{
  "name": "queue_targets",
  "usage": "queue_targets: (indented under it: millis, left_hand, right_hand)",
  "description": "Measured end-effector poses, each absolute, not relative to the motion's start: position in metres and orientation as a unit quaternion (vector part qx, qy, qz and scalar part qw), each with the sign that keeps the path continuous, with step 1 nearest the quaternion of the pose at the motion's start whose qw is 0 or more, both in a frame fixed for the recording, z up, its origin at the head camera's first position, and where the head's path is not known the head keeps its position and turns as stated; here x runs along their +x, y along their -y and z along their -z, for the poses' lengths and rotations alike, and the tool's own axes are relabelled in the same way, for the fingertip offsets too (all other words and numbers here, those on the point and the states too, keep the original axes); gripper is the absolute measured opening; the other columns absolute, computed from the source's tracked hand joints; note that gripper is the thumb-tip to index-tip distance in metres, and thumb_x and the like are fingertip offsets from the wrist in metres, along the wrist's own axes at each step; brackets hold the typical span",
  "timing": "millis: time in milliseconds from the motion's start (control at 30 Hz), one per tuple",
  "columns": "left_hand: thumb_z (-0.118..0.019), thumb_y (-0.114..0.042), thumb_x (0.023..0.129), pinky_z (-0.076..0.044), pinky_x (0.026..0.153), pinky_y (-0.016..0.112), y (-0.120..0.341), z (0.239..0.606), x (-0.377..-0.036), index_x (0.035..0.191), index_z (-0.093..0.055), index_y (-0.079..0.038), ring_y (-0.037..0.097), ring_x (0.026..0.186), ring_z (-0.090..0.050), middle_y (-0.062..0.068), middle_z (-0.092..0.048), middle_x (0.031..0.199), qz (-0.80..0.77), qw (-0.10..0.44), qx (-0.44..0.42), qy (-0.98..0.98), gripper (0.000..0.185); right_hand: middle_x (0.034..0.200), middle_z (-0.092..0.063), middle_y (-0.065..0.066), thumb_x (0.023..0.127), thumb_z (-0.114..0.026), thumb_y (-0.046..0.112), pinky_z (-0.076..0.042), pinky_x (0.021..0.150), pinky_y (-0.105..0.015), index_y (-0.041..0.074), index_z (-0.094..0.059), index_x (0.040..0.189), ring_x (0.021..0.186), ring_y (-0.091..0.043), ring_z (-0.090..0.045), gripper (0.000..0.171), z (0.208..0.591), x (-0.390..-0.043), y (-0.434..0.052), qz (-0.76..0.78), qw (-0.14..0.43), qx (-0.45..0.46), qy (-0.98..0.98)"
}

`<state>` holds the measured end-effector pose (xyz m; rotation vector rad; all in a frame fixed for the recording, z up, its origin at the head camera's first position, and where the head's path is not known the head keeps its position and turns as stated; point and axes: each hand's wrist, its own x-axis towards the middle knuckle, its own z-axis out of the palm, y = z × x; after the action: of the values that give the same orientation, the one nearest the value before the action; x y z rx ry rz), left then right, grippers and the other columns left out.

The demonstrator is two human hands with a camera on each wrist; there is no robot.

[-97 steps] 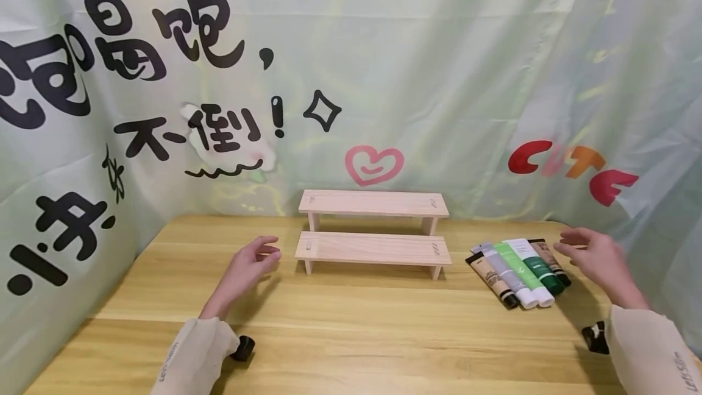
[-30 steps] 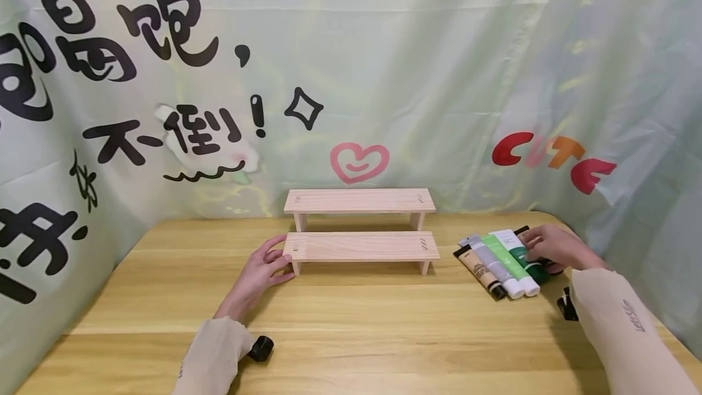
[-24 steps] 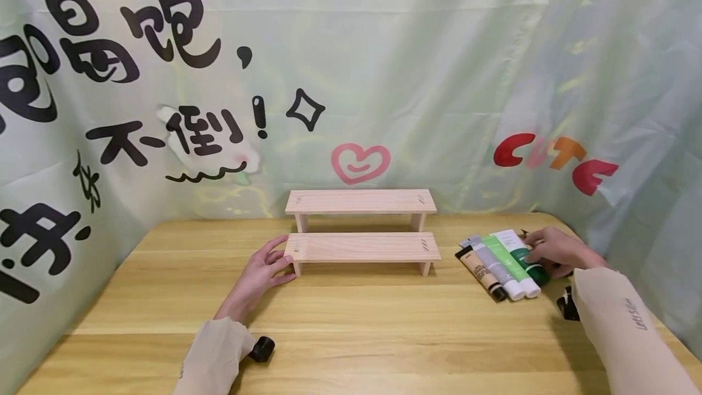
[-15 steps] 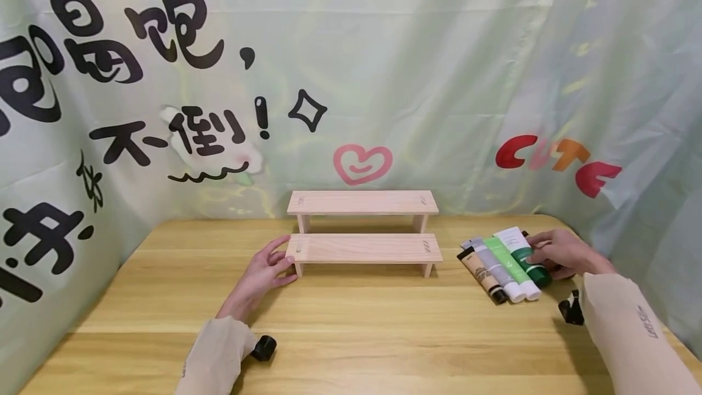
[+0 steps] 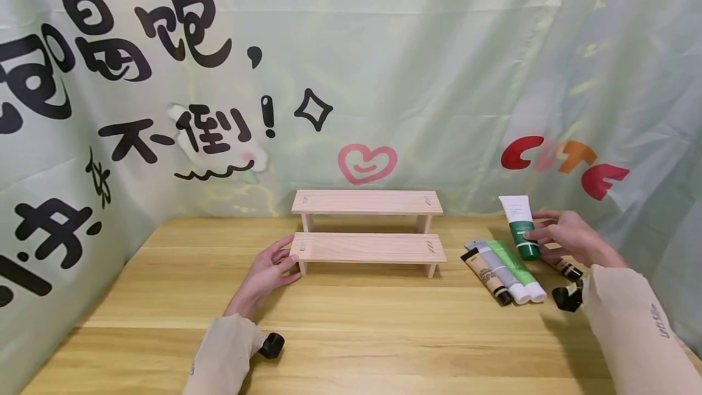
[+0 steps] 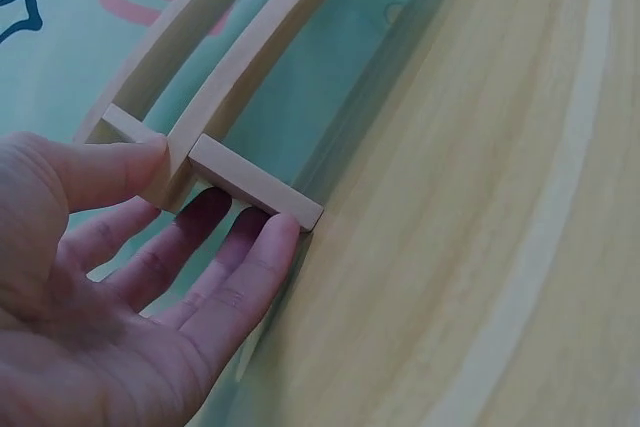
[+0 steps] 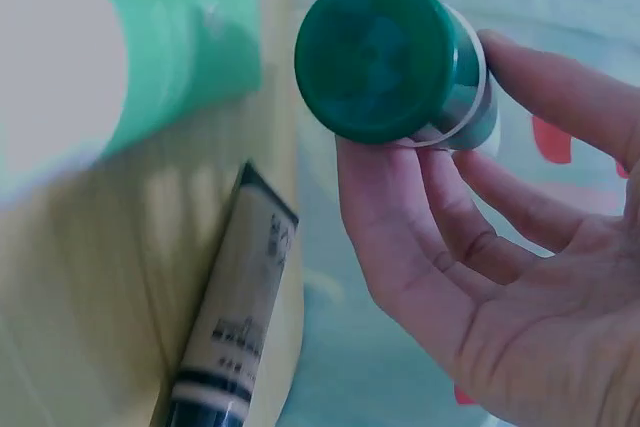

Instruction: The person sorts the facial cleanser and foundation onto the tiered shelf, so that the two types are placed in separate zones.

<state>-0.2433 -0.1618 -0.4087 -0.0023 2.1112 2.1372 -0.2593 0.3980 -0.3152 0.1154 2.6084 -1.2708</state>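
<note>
A two-tier wooden shelf [image 5: 367, 247] stands at the back middle of the wooden table [image 5: 351, 322]. My left hand [image 5: 290, 259] touches the left end of its lower tier. In the left wrist view the left hand [image 6: 215, 192] has its thumb against the board and straight fingers by the leg. My right hand [image 5: 534, 233] holds a dark green and white tube [image 5: 520, 224] upright above the table, cap down. The right wrist view shows its green cap [image 7: 375, 57] gripped by my right hand [image 7: 420, 107].
A tan tube [image 5: 487, 274], a grey tube [image 5: 501, 270] and a light green tube [image 5: 518, 270] lie side by side right of the shelf. A brown tube [image 5: 565, 267] lies under my right hand. A printed cloth backdrop [image 5: 439, 78] closes the back and sides.
My right hand has lifted the dark green tube out of the row and stood it up in the air. The left hand has stayed at the shelf's left end.
</note>
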Motion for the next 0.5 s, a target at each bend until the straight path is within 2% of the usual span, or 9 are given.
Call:
queue_targets:
  millis: [267, 500]
  left_hand:
    - [-0.048, 0.003, 0.106, -0.056, 0.093, 0.046, 0.16, 0.408, -0.24, 0.157, -0.033, 0.0, 0.042, 0.122, -0.054, 0.032, -0.042, 0.147, -0.71, 0.066, 0.003, -0.701, 0.053]
    - [-0.048, 0.003, 0.106, -0.056, 0.093, 0.044, 0.162, 0.411, -0.242, 0.157, -0.032, -0.002, 0.04, 0.123, -0.054, 0.03, -0.042, 0.149, -0.713, 0.065, 0.003, -0.698, 0.054]
  right_hand:
    - [0.133, -0.039, -0.037, 0.103, -0.059, 0.02, -0.06, 0.084, -0.04, -0.017, -0.011, 0.152, 0.093, -0.023, -0.062, 0.078, 0.312, -0.261, -0.389, 0.461, 0.11, 0.024, -0.88]
    - [0.14, -0.035, -0.038, 0.104, -0.059, 0.019, -0.06, 0.084, -0.042, -0.015, -0.011, 0.154, 0.093, -0.021, -0.065, 0.077, 0.304, -0.265, -0.374, 0.488, 0.106, 0.006, -0.867]
